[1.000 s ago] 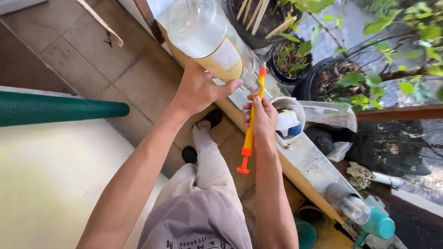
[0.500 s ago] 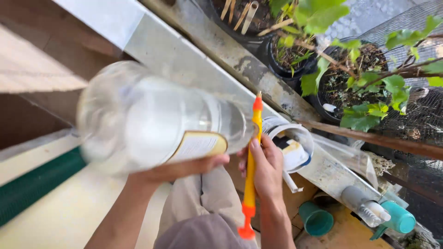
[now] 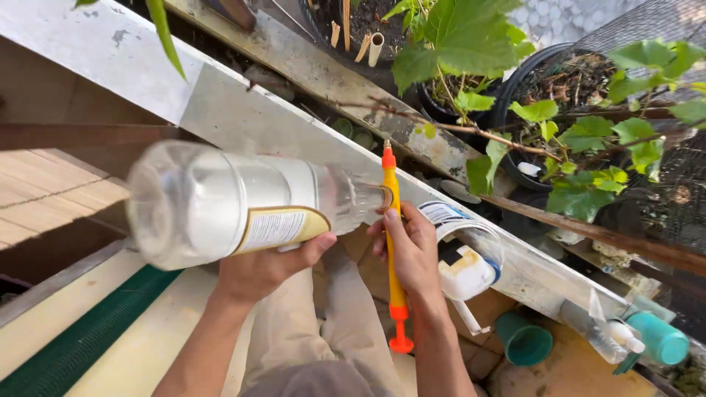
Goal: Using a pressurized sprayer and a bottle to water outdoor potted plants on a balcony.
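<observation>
Left hand: closed under tilted clear bottle | Right hand: closed around upright yellow syringe | bottle mouth touched to syringe, above ledge

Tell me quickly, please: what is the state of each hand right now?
Left hand: closed around the clear plastic bottle, holding it tipped sideways.
Right hand: closed around the yellow and orange syringe, holding it upright at the bottle's mouth.

We see our own two arms bare from wrist to elbow, with no sleeves, watch or rings showing; our left hand and right hand wear no gloves; below them our legs are covered in loose, light beige trousers, creased at the knees.
</observation>
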